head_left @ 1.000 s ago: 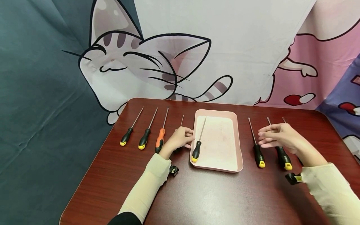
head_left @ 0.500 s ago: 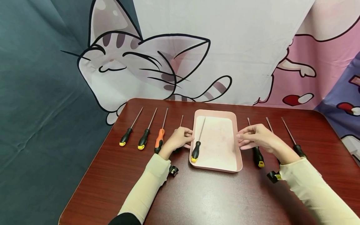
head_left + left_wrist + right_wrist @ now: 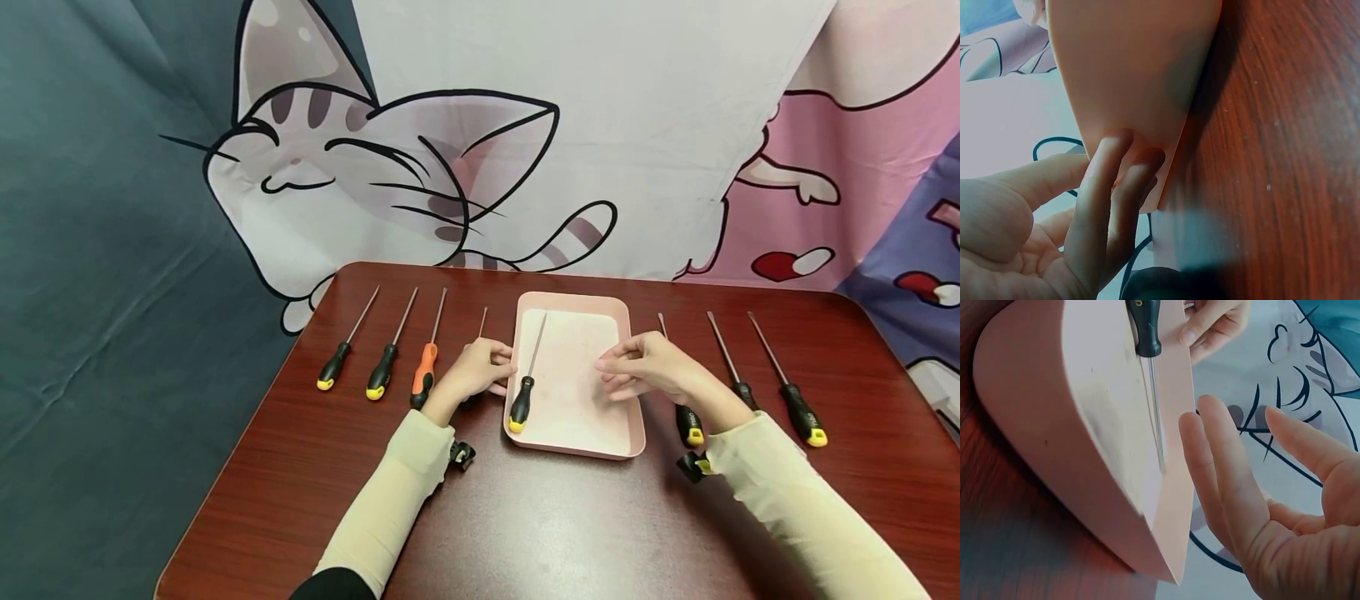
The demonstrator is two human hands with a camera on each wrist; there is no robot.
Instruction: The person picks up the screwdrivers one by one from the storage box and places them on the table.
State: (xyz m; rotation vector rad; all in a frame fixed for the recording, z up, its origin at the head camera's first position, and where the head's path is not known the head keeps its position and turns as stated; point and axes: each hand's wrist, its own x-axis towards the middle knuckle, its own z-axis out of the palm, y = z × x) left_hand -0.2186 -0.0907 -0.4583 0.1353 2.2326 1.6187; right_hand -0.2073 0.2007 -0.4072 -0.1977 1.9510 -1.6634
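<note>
A shallow pink tray (image 3: 573, 450) lies mid-table with one black-and-yellow screwdriver (image 3: 521, 404) along its left side. At the tray's left wall is my left hand (image 3: 474, 368); it pinches that wall, fingertips (image 3: 1119, 139) against the outside and thumb over the rim. My right hand (image 3: 656, 367) hovers above the tray's right edge, fingers loosely extended and holding nothing. In the right wrist view the fingers of the right hand (image 3: 1260, 512) are apart from the tray. Beneath the right hand a black-and-yellow screwdriver (image 3: 688, 427) is partly covered.
Left of the tray lie two black-and-yellow screwdrivers (image 3: 333, 367) and an orange-and-black screwdriver (image 3: 424, 375). Another screwdriver's shaft (image 3: 483, 321) shows behind the left hand. Two more black-handled screwdrivers (image 3: 802, 412) lie at the right. A printed cloth (image 3: 675, 142) hangs behind the brown table (image 3: 315, 483).
My right hand has moved left, from above the right-hand screwdrivers to over the tray's right edge, uncovering the rightmost screwdriver. The left hand has stayed at the tray.
</note>
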